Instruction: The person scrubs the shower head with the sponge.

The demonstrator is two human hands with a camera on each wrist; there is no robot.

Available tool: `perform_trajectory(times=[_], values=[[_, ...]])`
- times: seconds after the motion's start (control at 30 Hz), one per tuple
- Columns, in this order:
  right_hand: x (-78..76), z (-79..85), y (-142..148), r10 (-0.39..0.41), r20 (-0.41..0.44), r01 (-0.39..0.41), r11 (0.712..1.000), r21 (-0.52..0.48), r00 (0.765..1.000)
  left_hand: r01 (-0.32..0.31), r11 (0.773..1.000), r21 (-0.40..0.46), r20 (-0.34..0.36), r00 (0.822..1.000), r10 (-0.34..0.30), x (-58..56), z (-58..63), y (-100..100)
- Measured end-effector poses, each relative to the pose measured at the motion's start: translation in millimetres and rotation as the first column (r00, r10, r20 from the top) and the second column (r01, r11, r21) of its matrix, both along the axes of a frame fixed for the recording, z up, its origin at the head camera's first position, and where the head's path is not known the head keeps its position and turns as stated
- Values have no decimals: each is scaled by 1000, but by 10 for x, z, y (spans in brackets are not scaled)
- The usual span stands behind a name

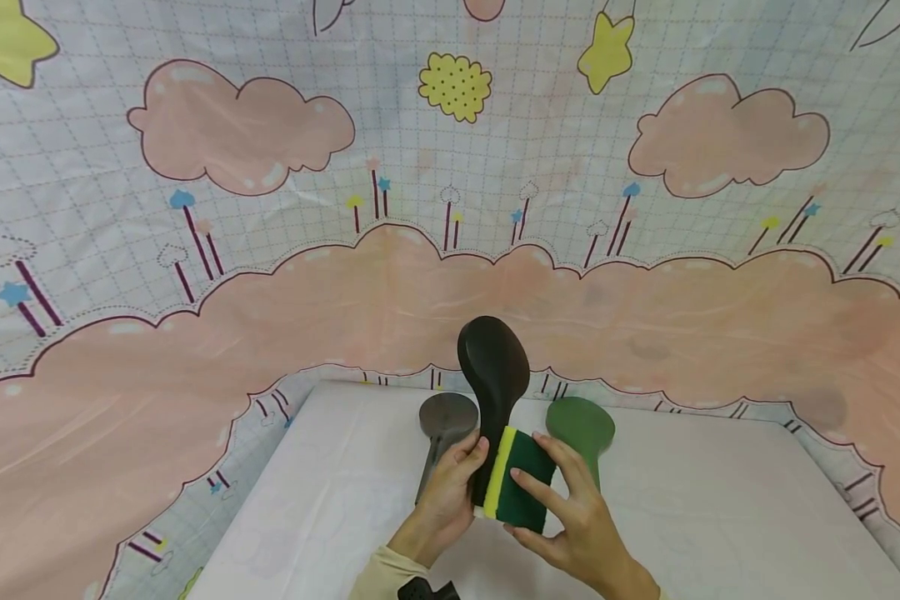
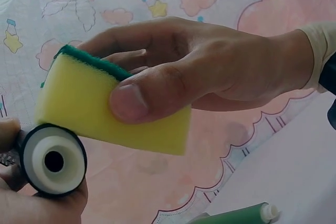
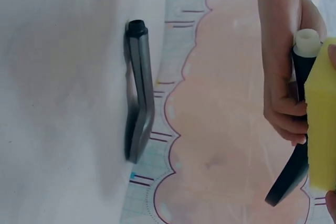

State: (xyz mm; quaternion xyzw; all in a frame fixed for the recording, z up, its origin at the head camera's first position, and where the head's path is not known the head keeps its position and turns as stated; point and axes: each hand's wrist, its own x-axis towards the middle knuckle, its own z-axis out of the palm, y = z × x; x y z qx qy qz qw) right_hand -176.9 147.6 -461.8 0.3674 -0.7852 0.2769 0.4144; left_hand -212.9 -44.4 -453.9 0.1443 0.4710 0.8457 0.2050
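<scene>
My left hand point(image 1: 442, 500) grips the handle of a black handheld shower head point(image 1: 493, 354), its broad head pointing up and away. A pale hollow end point(image 2: 55, 161) of that handle faces the left wrist view. My right hand point(image 1: 585, 525) holds a sponge point(image 1: 527, 479) with a yellow side and a dark green scouring side, thumb on one edge and fingers spread over the green. The yellow face lies along the handle, just below the left thumb. In the right wrist view the left hand point(image 3: 286, 87) wraps the handle beside the yellow sponge point(image 3: 321, 124).
Beyond my hands, a grey shower head point(image 1: 447, 415) lies on the white table point(image 1: 330, 500) to the left. A green shower head point(image 1: 581, 421) lies to the right, partly behind my right hand. A patterned cloth point(image 1: 390, 308) with clouds and stars hangs behind the table.
</scene>
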Motion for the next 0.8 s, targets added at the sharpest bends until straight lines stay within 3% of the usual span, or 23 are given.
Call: perform_trajectory(times=[0.43,0.8], values=[[-96,45,66,3,-34,-3,1000,-8,999,-45,996,-71,-53,998,41,12,4,-52],[-180,73,151,-30,-4,30,1000,8,1000,52,997,-63,-73,996,-56,15,-26,-52]])
